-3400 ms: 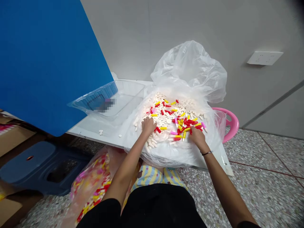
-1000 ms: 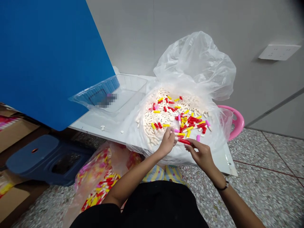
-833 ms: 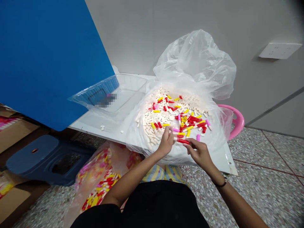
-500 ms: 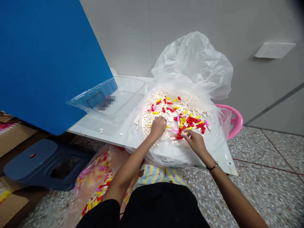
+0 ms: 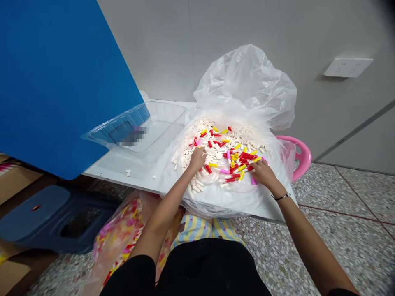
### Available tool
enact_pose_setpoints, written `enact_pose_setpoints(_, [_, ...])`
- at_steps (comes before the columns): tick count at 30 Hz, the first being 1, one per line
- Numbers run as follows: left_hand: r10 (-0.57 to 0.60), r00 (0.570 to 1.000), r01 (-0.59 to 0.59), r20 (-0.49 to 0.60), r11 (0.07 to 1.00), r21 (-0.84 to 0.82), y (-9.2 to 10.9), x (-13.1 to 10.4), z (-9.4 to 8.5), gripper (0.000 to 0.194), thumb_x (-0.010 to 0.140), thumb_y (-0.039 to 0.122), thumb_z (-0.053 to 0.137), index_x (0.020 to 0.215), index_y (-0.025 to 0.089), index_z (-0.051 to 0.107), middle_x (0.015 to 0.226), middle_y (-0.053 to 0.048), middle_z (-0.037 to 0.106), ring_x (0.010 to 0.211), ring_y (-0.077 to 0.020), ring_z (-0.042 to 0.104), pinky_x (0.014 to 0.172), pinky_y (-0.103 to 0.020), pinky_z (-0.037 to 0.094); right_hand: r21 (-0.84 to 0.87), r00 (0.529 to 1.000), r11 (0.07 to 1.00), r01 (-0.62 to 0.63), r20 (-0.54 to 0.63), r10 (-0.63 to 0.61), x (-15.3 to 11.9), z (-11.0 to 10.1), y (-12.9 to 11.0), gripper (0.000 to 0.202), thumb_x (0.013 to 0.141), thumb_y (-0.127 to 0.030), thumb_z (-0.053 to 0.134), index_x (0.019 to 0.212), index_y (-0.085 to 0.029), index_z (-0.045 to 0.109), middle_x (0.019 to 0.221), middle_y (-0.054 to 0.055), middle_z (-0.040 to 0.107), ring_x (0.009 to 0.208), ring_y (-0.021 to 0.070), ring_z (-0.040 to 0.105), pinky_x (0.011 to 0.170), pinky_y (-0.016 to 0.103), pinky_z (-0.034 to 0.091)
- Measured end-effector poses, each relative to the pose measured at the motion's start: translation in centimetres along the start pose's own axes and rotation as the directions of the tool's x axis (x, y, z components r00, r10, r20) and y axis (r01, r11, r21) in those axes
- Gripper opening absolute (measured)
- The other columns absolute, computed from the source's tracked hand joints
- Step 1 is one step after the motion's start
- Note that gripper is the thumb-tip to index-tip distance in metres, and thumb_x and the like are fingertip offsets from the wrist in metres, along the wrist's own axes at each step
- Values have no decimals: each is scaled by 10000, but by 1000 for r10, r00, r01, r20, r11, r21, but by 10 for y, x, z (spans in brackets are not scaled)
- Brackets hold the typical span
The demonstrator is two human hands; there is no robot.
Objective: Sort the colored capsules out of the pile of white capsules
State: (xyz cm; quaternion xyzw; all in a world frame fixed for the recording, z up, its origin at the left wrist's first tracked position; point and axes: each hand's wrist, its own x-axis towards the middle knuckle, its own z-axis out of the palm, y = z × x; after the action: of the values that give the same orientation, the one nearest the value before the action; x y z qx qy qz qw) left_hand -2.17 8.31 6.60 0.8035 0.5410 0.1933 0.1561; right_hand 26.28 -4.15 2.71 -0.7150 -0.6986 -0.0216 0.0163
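- Your left hand's fingers [image 5: 202, 151] curl narrowly down at 9 o'clock of the heap; cannot tell whether they pinch anything.
- Your right hand's fingers [image 5: 255, 165], bent and close together, reach into the colour at 3 to 4 o'clock; any grip is hidden.
- White pieces [image 5: 196, 186] lie under and around your left hand, thickest from 7 round to 1 o'clock.
- Coloured pieces [image 5: 247, 156], red, yellow and pink, cluster just inside your right hand; a few more sit scattered towards 11.
- Several red-and-white ones near the middle look joined. Most white pieces show no colour, so I judge much is left to pair.
- All rest on a spread plastic bag [image 5: 212, 202] on the worktop [image 5: 106, 167], its loose end crumpled at 12.
- Clear tray [image 5: 162, 125] at 10 o'clock.
- Lower bag [image 5: 131, 218], off the worktop at 8 o'clock: plenty of coloured pieces, possibly finished ones; too blurred to confirm.
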Motion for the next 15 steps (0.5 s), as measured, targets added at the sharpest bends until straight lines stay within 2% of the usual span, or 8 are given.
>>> enact_pose_setpoints(2, [-15, 997, -4, -79, 973, -231, 5, -8, -2, 91, 851, 249, 483, 888, 169, 505, 943, -59, 548, 762, -142, 564, 663, -248, 441, 16, 1000, 1000, 12, -16, -11, -1, 2, 0, 307, 820, -146, 488, 1098, -119, 615, 1040, 164, 608, 1019, 274, 500, 830, 346, 390])
enact_pose_setpoints(3, [-33, 994, -10, -107, 925, -380, 8, -13, -4, 109, 850, 282, 488, 853, 173, 486, 874, -33, 542, 660, -117, 551, 594, -232, 430, 30, 1000, 999, 14, -25, -13, -2, 2, 0, 296, 832, -140, 468, 1086, -116, 617, 1030, 161, 615, 1010, 269, 509, 816, 340, 395])
enact_pose_setpoints(6, [-119, 986, 1, -115, 699, -715, 20, -27, -8, 208, 835, 356, 506, 747, 183, 430, 662, 43, 470, 458, -64, 448, 457, -188, 342, 77, 998, 997, 15, -65, -10, -5, 2, 1, 295, 871, -160, 412, 1093, -130, 604, 1024, 143, 622, 981, 248, 540, 742, 306, 413])
enact_pose_setpoints(9, [-174, 985, 78, -10, 493, -867, 36, -41, -11, 287, 818, 399, 524, 689, 188, 379, 534, 82, 357, 399, -42, 344, 409, -162, 259, 166, 985, 986, -21, -164, 48, -10, -1, 0, 303, 901, -230, 383, 1130, -161, 570, 1069, 131, 610, 944, 229, 568, 663, 284, 422])
enact_pose_setpoints(11, [-152, 984, 137, 88, 349, -927, 47, -50, -10, 317, 822, 421, 512, 680, 194, 343, 507, 97, 295, 373, -31, 279, 385, -150, 204, 317, 960, 948, -8, -262, 96, -15, -8, -4, 294, 917, -297, 371, 1087, -156, 566, 1015, 120, 622, 862, 208, 589, 648, 283, 428])
enact_pose_setpoints(13, [-109, 980, 188, 167, 235, -954, 59, -59, -9, 334, 825, 437, 506, 686, 200, 315, 503, 105, 255, 354, -20, 229, 372, -146, 150, 507, 927, 861, 40, -340, 157, -20, -20, -11, 308, 925, -365, 361, 1019, -152, 562, 863, 83, 632, 725, 181, 589, 630, 280, 429])
enact_pose_setpoints(15, [-70, 971, 235, 226, 160, -959, 69, -67, -7, 340, 822, 452, 512, 706, 202, 314, 514, 106, 250, 347, -12, 218, 372, -146, 117, 638, 901, 764, 96, -383, 207, -25, -38, -21, 331, 929, -414, 341, 977, -163, 552, 723, 34, 601, 621, 161, 559, 597, 272, 417])
